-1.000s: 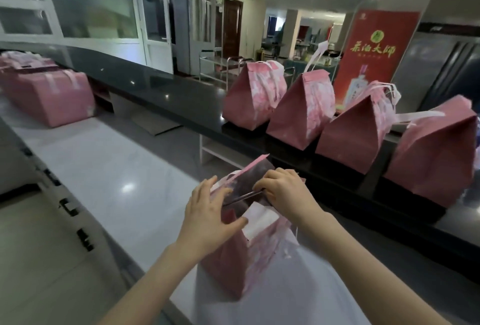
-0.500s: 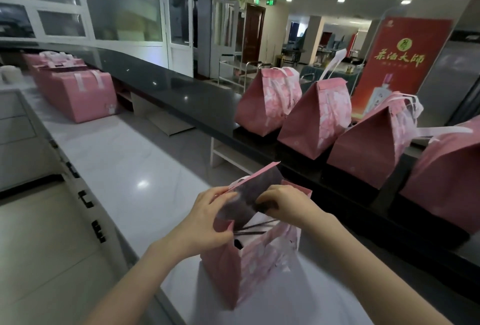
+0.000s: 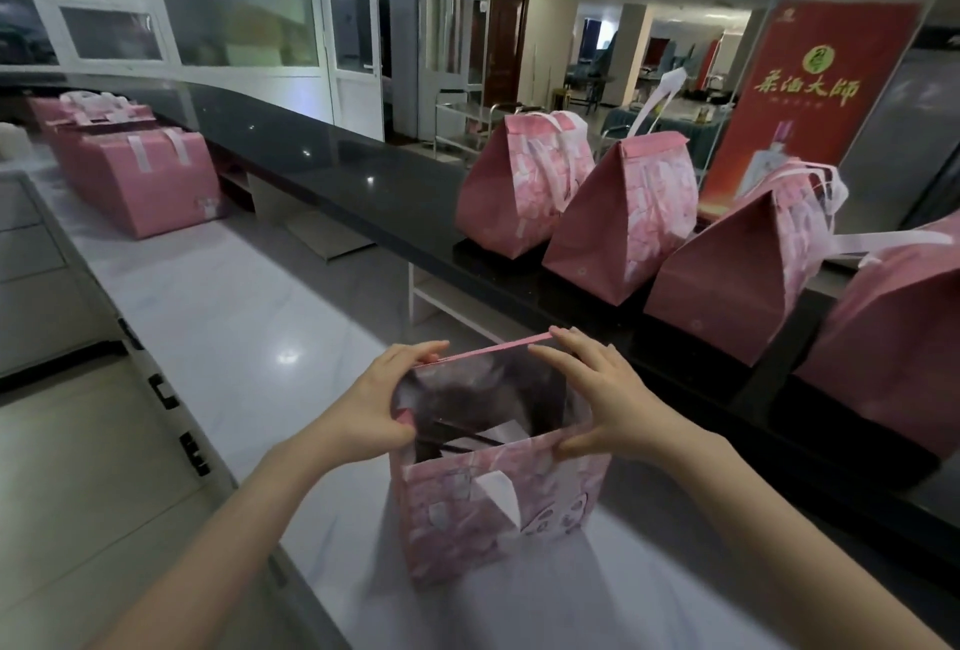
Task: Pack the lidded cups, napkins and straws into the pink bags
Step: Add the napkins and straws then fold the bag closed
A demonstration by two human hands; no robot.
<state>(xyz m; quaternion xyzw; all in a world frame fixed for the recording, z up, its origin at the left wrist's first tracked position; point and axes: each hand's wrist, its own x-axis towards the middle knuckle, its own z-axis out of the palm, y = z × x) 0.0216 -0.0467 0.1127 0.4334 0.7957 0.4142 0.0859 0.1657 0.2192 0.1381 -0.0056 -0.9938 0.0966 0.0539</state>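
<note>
A pink patterned bag (image 3: 493, 509) stands on the white counter (image 3: 228, 317) right in front of me, its mouth spread wide. My left hand (image 3: 374, 405) pinches the left end of the rim, thumb on the near edge and fingers on the far edge. My right hand (image 3: 597, 400) does the same at the right end. Inside the bag I see dark straws (image 3: 457, 434) and a white napkin (image 3: 498, 434); any cup is hidden in the dark interior.
Several closed pink bags (image 3: 623, 218) stand in a row on the raised black counter (image 3: 363, 171) behind. Flat pink bags (image 3: 140, 171) are stacked at the far left of the white counter. A red sign (image 3: 800, 93) stands at the back right.
Both hands slid apart from the middle of the bag's top to its two ends, pulling the mouth open. The camera view shifted slightly.
</note>
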